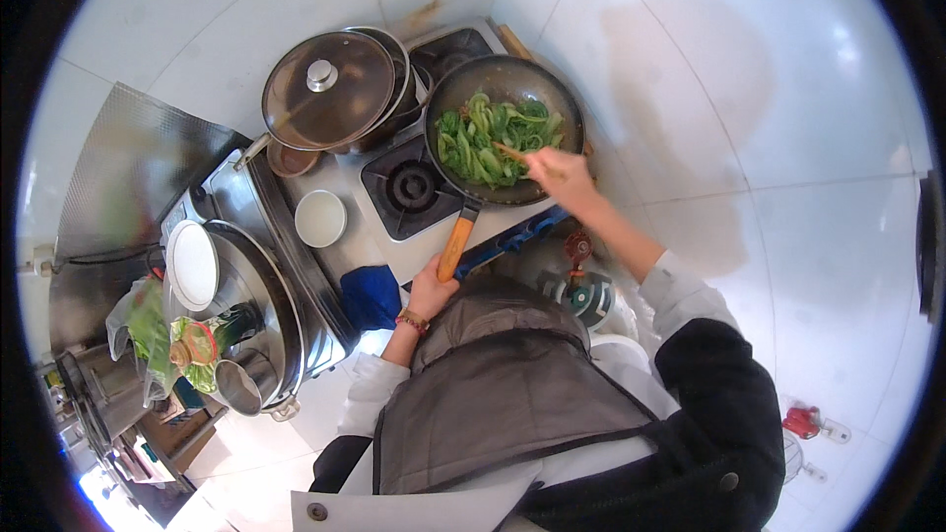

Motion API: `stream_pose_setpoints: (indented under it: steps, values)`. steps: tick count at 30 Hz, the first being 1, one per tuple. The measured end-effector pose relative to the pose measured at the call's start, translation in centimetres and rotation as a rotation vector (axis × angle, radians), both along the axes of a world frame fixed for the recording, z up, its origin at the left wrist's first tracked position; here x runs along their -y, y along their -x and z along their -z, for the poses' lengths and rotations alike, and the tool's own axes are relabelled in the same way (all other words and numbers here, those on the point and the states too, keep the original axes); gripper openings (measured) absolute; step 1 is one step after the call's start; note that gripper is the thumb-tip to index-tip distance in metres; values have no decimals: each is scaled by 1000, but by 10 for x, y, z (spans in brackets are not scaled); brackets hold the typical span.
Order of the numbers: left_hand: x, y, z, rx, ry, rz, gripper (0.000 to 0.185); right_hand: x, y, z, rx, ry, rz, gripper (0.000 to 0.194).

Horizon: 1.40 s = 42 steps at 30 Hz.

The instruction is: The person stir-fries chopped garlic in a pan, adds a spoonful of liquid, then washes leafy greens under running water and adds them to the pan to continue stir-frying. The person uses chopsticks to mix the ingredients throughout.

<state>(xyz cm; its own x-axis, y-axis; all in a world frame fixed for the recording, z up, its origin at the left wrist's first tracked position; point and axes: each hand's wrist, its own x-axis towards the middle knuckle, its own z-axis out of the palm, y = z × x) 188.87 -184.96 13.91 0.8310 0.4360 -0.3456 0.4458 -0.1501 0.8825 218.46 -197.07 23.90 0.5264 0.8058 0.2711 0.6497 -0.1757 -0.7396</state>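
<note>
A dark wok (505, 70) holds chopped leafy greens (480, 140) over the right side of the gas stove. My left hand (430, 291) grips the wok's wooden handle (456, 244) near its end. In my right hand (565, 176), above the wok's near right rim, is a thin wooden utensil (510, 152) whose tip reaches into the greens; its exact kind cannot be told. Left of the wok, an open burner (411, 188) shows. A glass-lidded pot (329, 100) stands at the back left, with a small brown bowl (293, 160) partly under its edge.
A pale bowl (321, 219) and a blue cloth (371, 298) lie left of the burner. Farther left, a large metal pan (284, 295) carries a white plate (192, 264), a bottle and a metal cup (246, 383). A gas cylinder valve (584, 299) is below the stove; a tiled wall rises at right.
</note>
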Motion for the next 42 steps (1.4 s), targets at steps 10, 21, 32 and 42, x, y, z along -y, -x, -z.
stream_pose_setpoints:
  steps: [10, 21, 32, 42]
  values:
    - [-2, 1, 4, -40, 27, 18, 50, 19, 5, -29, 122, 88, 229, 19]
    - [-4, -1, -7, -80, 60, 19, 51, -26, 17, 5, 103, -42, 24, 24]
    - [-6, 1, -5, -27, 51, 15, 50, 50, -49, -53, -364, -175, 564, 35]
    - [-15, -1, -8, -48, 82, 35, 51, 31, -83, 44, -750, -469, 858, 29]
